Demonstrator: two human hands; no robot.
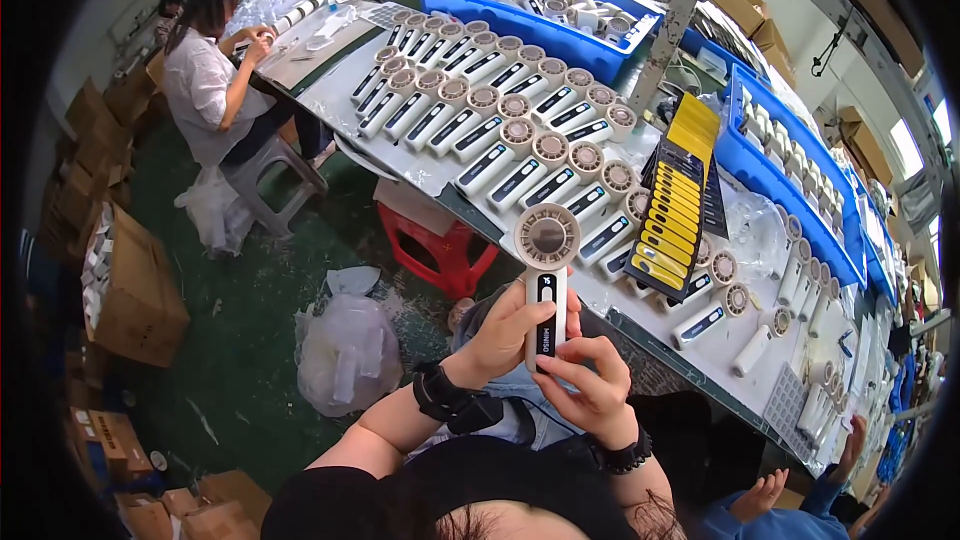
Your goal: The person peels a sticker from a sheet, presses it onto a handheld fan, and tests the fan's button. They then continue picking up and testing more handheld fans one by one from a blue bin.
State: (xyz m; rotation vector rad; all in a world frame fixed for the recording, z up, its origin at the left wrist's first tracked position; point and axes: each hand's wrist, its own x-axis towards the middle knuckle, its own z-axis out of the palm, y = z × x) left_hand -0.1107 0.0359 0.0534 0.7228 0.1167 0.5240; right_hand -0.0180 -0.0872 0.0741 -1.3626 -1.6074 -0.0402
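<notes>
Your left hand [503, 333] grips the round-headed, white plastic handheld fan [547, 282] face toward you, apparently steadying it while your right hand [594, 385] pinches its lower end.

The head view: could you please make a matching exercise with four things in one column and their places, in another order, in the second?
Things:
1. nearest fan
2. yellow sheet
3. grey stool
4. red stool

Places:
A. under a seated co-worker
B. on the table, with other fans on both sides
C. on the floor, below the table edge
D. in the left hand, with the right hand at its lower end

Right pairs: 1-D, 2-B, 3-A, 4-C
</notes>
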